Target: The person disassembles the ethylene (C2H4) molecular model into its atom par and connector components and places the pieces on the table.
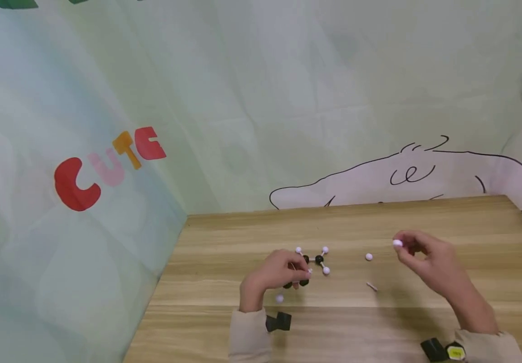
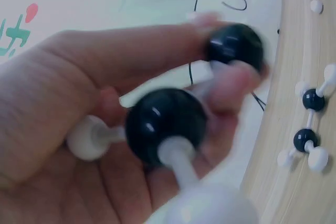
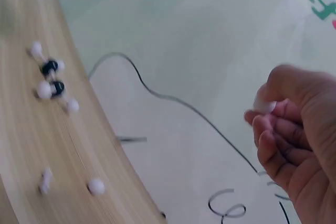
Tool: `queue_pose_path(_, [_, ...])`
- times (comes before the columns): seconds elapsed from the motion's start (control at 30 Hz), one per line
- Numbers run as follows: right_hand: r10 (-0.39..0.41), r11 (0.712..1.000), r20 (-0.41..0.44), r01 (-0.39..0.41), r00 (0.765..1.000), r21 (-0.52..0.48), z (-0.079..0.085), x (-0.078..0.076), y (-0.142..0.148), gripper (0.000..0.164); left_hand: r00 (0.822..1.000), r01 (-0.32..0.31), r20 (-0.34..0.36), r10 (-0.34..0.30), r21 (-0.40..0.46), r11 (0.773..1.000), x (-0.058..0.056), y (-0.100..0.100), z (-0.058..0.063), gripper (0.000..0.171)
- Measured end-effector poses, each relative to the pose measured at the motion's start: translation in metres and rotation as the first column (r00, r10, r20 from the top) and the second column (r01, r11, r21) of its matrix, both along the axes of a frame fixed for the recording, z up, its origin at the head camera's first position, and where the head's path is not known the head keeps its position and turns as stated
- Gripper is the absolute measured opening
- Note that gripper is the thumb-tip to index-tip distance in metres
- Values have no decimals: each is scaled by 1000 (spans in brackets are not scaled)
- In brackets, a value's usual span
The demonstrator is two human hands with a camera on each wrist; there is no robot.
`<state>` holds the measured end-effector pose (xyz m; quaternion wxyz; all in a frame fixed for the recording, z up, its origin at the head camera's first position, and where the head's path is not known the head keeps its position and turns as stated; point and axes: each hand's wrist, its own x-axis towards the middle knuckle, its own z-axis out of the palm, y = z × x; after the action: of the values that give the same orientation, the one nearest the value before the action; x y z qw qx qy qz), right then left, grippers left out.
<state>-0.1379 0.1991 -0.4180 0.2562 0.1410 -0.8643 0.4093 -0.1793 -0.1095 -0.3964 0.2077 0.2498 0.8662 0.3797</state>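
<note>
My left hand grips a molecular model made of two black balls joined by a pale link, with white balls on short pegs. Its fingers curl around the link, near the farther black ball. Thumb and fingertips of my right hand pinch a small white ball above the table. Just beyond the left hand lies a second model, also with two black balls and white balls around them. Between the hands are a loose white ball and, closer to me, a short white connector peg.
Everything lies on a wood-grain table. A printed cloth backdrop rises along its back and left edges. Black camera mounts sit at both wrists, by the beige sleeves.
</note>
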Motion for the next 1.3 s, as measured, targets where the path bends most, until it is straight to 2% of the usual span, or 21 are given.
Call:
queue_pose_path(0.1, [-74,989,92,62,993,134,-2,-10,16,14,1000,-27,-13,27,55,998,-2,-4,-1,9])
queue_pose_path(0.2, [-90,973,198,43,976,228,-18,-19,18,15,1000,-10,-13,11,94,996,-3,2,-3,11])
queue_pose_path(0.3, [-78,968,273,8,959,249,-40,-28,16,14,1000,-17,-16,19,133,991,-1,10,-5,12])
queue_pose_path(0.4, [-73,970,317,-6,946,243,-58,-37,12,14,997,-61,-32,68,173,983,1,14,-6,12])
queue_pose_path(0.53, [-67,972,345,-17,936,233,-74,-46,9,12,993,-99,-36,109,209,973,2,16,-6,11])
queue_pose_path(0.7, [-53,967,338,-36,940,253,-84,-54,6,8,997,-73,-11,78,244,967,4,18,-8,14])
queue_pose_path(0.93, [-55,954,303,-39,951,296,-87,-59,1,6,996,-74,-37,86,256,964,8,23,-3,23])
queue_pose_path(1.13, [-50,952,292,-42,955,302,-87,-60,-2,9,995,-83,-22,93,289,954,7,26,-3,19])
queue_pose_path(1.3, [-44,952,297,-50,954,303,-86,-59,-3,11,995,-78,-38,92,279,957,8,28,-4,18])
